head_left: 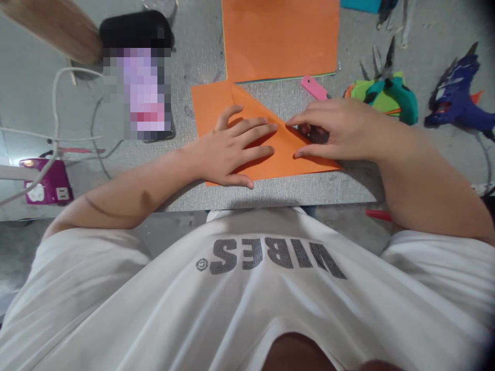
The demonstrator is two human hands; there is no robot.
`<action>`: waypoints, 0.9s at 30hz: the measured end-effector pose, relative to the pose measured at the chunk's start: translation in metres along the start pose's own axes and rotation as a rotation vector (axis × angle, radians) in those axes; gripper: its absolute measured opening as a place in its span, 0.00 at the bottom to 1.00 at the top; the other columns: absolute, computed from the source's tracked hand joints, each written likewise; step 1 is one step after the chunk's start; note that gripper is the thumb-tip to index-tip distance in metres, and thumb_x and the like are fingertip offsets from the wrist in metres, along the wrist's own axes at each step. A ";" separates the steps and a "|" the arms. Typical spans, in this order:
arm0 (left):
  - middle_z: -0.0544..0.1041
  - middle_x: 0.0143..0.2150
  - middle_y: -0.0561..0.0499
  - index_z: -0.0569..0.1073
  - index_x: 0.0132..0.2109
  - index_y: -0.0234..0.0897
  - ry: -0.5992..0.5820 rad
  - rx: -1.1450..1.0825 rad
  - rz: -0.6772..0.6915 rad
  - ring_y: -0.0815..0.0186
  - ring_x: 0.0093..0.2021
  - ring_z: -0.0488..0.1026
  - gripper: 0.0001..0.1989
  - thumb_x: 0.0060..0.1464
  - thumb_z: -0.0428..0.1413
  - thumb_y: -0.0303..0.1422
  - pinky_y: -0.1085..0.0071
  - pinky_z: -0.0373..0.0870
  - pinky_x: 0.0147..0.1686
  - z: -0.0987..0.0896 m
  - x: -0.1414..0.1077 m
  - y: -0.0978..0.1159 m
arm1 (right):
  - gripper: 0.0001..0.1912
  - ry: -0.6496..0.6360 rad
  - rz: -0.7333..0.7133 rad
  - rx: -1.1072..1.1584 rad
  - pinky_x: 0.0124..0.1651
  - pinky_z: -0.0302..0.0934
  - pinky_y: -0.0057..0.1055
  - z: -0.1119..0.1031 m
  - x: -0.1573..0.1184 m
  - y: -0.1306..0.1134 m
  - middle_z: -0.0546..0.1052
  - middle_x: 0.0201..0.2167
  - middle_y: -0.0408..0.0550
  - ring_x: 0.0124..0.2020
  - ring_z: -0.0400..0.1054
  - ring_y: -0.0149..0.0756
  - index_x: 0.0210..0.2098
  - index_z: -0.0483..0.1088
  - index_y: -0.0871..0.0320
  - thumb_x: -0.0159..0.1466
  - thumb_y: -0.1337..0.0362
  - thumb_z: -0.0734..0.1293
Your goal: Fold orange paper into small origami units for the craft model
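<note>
Orange sheet flat on the table, near edge, with a slanted edge running from its 12 o'clock down to 4; judged to be mid-fold, crease being set. Left hand comes in from 9 o'clock, fingers spread flat on the paper, gripping nothing. Right hand at 3, thumb and forefinger parted, touching paper by the slant; whether its curled fingers hold anything, cannot tell. My read: further creasing calls for a steady left palm and even pressure along the slant. Sheet stack at 12; pink-handled tool at 1; teal-handled pliers on small paper pieces at 2. Containers: black rounded case at 10, perhaps one; contents not visible.
</note>
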State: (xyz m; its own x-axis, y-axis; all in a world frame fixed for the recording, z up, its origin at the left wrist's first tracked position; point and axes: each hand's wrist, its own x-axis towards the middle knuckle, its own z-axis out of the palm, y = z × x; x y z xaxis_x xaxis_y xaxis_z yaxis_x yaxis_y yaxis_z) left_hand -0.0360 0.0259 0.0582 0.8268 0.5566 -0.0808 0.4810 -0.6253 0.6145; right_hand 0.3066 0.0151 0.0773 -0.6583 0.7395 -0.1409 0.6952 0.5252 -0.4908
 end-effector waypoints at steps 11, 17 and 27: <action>0.73 0.88 0.41 0.80 0.74 0.55 -0.057 0.215 0.247 0.38 0.88 0.68 0.41 0.76 0.45 0.74 0.32 0.57 0.86 0.008 -0.010 -0.018 | 0.36 0.065 -0.059 0.061 0.64 0.76 0.60 0.013 0.000 0.007 0.89 0.63 0.52 0.62 0.83 0.65 0.76 0.81 0.39 0.75 0.35 0.74; 0.74 0.86 0.33 0.78 0.78 0.49 -0.023 0.318 0.358 0.35 0.85 0.71 0.40 0.82 0.44 0.68 0.32 0.64 0.81 0.011 -0.009 -0.026 | 0.40 0.028 -0.069 0.030 0.63 0.73 0.57 0.011 0.000 0.009 0.88 0.64 0.58 0.60 0.82 0.65 0.79 0.79 0.47 0.75 0.35 0.73; 0.72 0.88 0.38 0.75 0.81 0.52 0.050 0.271 0.208 0.34 0.85 0.69 0.40 0.81 0.46 0.69 0.29 0.60 0.82 0.014 -0.011 -0.026 | 0.39 -0.034 0.043 0.032 0.48 0.65 0.46 0.000 0.001 0.006 0.88 0.52 0.51 0.49 0.79 0.58 0.77 0.78 0.39 0.72 0.35 0.75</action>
State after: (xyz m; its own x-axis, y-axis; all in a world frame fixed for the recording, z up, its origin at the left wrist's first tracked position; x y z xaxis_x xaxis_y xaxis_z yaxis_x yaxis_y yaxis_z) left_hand -0.0539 0.0287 0.0325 0.9033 0.4237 0.0668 0.3690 -0.8470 0.3827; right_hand 0.3097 0.0190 0.0743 -0.6380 0.7459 -0.1912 0.7135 0.4793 -0.5111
